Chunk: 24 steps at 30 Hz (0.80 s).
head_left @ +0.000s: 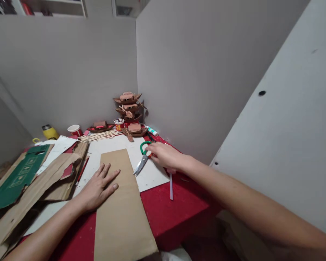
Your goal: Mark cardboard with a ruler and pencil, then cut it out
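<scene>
While the left hand point(103, 185) lies flat and unclenched on the cardboard point(125, 223) at the desk's point(176, 214) front edge, the right hand point(164, 155) touches the scissors point(143, 161) toward the right edge, its grasp unclear, steady palm pressure probably best preventing slippage.

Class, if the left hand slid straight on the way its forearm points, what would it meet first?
Past the cardboard it rests on, the left hand would probably meet the scissors first, though depth is unclear.

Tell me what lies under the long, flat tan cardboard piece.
A flat white sheet and red table surface show along its edges; whatever the cardboard covers cannot be seen.
</scene>
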Available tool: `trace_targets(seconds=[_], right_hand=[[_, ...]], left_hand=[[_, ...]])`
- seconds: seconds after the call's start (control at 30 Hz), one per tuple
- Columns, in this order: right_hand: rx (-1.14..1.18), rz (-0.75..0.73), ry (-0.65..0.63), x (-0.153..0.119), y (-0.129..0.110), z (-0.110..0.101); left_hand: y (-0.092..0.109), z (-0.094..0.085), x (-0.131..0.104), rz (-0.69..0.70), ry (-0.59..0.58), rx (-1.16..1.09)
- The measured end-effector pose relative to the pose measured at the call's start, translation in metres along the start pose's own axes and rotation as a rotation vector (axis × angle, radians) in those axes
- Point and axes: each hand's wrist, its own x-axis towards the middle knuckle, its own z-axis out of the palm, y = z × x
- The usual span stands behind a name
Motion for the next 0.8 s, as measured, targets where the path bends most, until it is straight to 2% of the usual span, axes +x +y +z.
trace_targets(seconds=[0.13, 0.27, 0.57, 0.8], right_hand=[[-0.067, -0.149, -0.168, 0.031, 0.004, 0.008], [-0.137, -0.204, -0.21, 0.038, 0.006, 0.011], [-0.297, -0.223, -0.129, 0.038, 0.008, 0.017], [-0.364, -0.183, -0.056, 0.054, 0.011, 0.028]], left_hand=[[0.0, 0.004, -0.006, -0.015, 0.021, -0.018], [-0.001, 0.007, -0.008, -0.027, 0.042, -0.043], [-0.001, 0.008, -0.01, -0.052, 0.044, -0.044], [-0.005, 0.013, -0.01, -0.05, 0.059, -0.044]])
